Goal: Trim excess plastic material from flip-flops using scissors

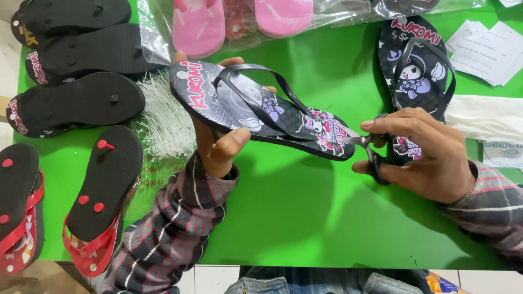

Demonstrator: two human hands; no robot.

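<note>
We hold the black printed flip-flop (261, 111) above the green table (305, 218) at the centre of the frame, and the left hand (215, 139) carries it: the thumb presses on the near edge of the sole while the fingers wrap under it and reappear at its far edge, so the hand is closed around the sole. This grip tilts the printed face and the grey straps toward us, which we judge keeps the heel end steady and accessible. The right hand (422, 152), at centre right, has thumb and forefinger pressed together on a pair of small scissors (370, 149) whose tip meets the heel end of the flip-flop; the remaining fingers curl through the dark handle loop. A matching flip-flop (417, 71) lies flat at upper right, straps up, partly behind the right hand. Along the left edge, black soles (81, 100) lie face down in an overlapping row, with red-strapped soles (103, 185) below them at lower left, plugs showing. Beside them, at upper left of centre, sits a heap of white plastic tag fasteners (163, 111), within reach of the left hand. Across the top centre, clear plastic bags (338, 13) enclose pink flip-flops (199, 24). At upper right, a loose fan of white rectangular paper slips (487, 51) carries fine print, and below it a white card label (504, 152) lies beside a white bag (485, 117).
</note>
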